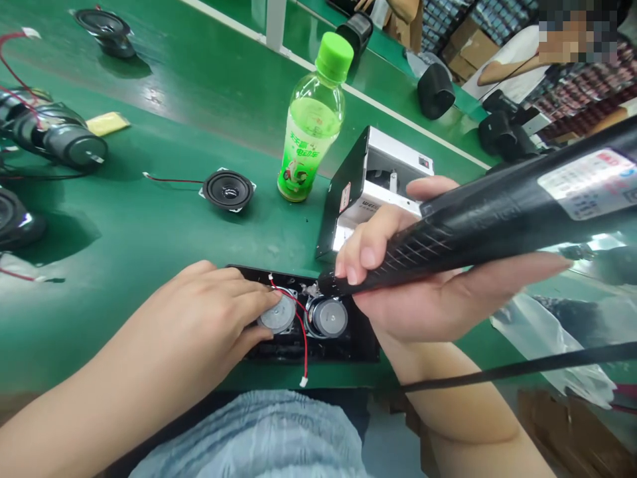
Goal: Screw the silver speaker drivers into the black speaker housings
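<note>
A black plastic housing (pixel 358 348) lies near the table's front edge with two round speakers in it, magnets facing up. My left hand (pixel 213 309) grips the left speaker (pixel 279 318) between thumb and fingers. Beside it sits the right speaker (pixel 331 318). A red wire (pixel 304 342) with white plugs runs across between the two. In my right hand (pixel 423 305) is a black electric screwdriver (pixel 478 206), held at a slant with its tip down at the housing's upper edge, between the speakers. The bit's exact contact point is hard to make out.
Behind the housing stand a screw feeder box (pixel 393 156) and a green-capped bottle (pixel 311 133). Loose speakers lie around, one (pixel 229 190) with a wire. More speakers (pixel 74 143) crowd the left edge. A cable (pixel 522 366) crosses my right forearm. A person (pixel 522 60) is across the table.
</note>
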### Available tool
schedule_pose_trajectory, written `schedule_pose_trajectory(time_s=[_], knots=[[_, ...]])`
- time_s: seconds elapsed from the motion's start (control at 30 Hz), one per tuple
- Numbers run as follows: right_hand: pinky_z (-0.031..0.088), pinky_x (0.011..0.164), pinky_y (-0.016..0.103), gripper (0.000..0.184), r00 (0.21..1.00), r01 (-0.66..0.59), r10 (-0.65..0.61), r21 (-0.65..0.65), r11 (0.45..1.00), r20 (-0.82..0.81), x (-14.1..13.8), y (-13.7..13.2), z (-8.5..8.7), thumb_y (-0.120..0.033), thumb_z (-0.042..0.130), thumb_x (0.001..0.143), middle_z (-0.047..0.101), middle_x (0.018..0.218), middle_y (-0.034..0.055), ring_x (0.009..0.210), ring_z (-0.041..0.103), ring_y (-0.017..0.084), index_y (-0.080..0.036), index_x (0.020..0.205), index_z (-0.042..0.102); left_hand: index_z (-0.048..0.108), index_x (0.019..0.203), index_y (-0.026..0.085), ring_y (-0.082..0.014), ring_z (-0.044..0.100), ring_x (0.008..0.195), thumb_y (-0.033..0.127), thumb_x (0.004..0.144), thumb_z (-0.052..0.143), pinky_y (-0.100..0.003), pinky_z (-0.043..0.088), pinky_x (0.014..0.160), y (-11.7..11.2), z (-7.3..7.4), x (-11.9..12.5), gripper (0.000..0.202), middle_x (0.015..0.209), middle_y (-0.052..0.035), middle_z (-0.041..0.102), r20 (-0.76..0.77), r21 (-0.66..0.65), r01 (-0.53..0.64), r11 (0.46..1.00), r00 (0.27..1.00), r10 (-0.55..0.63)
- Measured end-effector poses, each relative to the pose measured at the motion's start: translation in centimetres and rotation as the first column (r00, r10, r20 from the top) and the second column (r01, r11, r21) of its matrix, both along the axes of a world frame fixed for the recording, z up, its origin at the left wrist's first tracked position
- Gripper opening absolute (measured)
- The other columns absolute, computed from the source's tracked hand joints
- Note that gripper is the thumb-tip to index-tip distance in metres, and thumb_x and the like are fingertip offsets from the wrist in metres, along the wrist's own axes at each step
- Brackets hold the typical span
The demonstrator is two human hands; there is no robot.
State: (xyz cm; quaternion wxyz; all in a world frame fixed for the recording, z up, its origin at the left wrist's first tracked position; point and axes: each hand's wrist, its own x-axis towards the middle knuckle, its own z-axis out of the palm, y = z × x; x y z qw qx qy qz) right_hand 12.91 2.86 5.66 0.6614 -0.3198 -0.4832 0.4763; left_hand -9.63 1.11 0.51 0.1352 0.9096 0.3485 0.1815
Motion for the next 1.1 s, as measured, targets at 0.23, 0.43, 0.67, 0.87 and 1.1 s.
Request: schedule_pose_trajectory(time_s=[0.23, 0.43, 0.67, 0.87, 1.1], knots=[[0.049, 0.042, 0.033, 0.060, 0.999, -0.007, 0.008, -0.018, 1.000, 0.036, -0.5, 0.4, -0.5, -0.091, 0.041, 0.095, 0.054, 0.060, -0.0085, 0.043, 0.051, 0.016, -0.033, 0.104, 0.056, 0.081, 0.113, 0.026, -0.0247, 0.079, 0.086, 0.033, 0.111, 0.052, -0.045, 0.048, 0.073, -0.2, -0.3, 0.0, 0.029, 0.105, -0.0025, 0.087, 0.031, -0.007, -0.018, 1.000, 0.999, 0.018], [0.046, 0.042, 0.034, 0.057, 0.999, -0.040, 0.039, -0.008, 0.999, -0.034, -0.6, 0.5, -0.9, -0.088, 0.052, 0.093, 0.056, 0.061, -0.0075, 0.044, 0.052, 0.017, -0.033, 0.105, 0.059, 0.081, 0.112, 0.023, -0.0270, 0.079, 0.086, 0.035, 0.106, 0.060, -0.045, 0.046, 0.073, -0.1, -0.4, -0.1, 0.025, 0.105, -0.0047, 0.087, 0.029, -0.006, 0.001, 1.000, 1.000, -0.001], [0.045, 0.041, 0.032, 0.061, 1.000, -0.013, 0.013, -0.007, 1.000, 0.006, -1.1, 0.4, -0.8, -0.091, 0.044, 0.094, 0.053, 0.058, -0.0089, 0.041, 0.049, 0.016, -0.031, 0.104, 0.054, 0.082, 0.117, 0.028, -0.0264, 0.079, 0.093, 0.035, 0.109, 0.054, -0.047, 0.048, 0.077, -0.3, -0.6, -0.2, 0.030, 0.111, -0.0034, 0.087, 0.002, -0.038, -0.027, 0.999, 1.000, 0.027], [0.045, 0.039, 0.029, 0.072, 0.993, 0.014, -0.019, 0.044, 0.999, 0.121, -1.4, 0.5, -1.5, -0.098, 0.032, 0.089, 0.055, 0.057, -0.0080, 0.041, 0.051, 0.015, -0.032, 0.104, 0.055, 0.082, 0.117, 0.025, -0.0285, 0.080, 0.092, 0.035, 0.109, 0.054, -0.047, 0.049, 0.075, 0.0, -0.4, -0.1, 0.031, 0.110, -0.0054, 0.087, -0.021, -0.057, -0.002, 0.998, 1.000, 0.001], [0.053, 0.047, 0.031, 0.063, 0.987, -0.158, 0.156, 0.112, 0.981, 0.029, -1.3, 0.7, -4.1, -0.087, 0.062, 0.088, 0.064, 0.070, -0.0053, 0.049, 0.057, 0.014, -0.030, 0.116, 0.066, 0.082, 0.114, 0.027, -0.0316, 0.080, 0.099, 0.035, 0.099, 0.070, -0.046, 0.048, 0.076, 0.6, 0.0, 0.2, 0.021, 0.118, -0.0053, 0.086, -0.112, -0.131, -0.015, 0.991, 0.994, 0.000]])
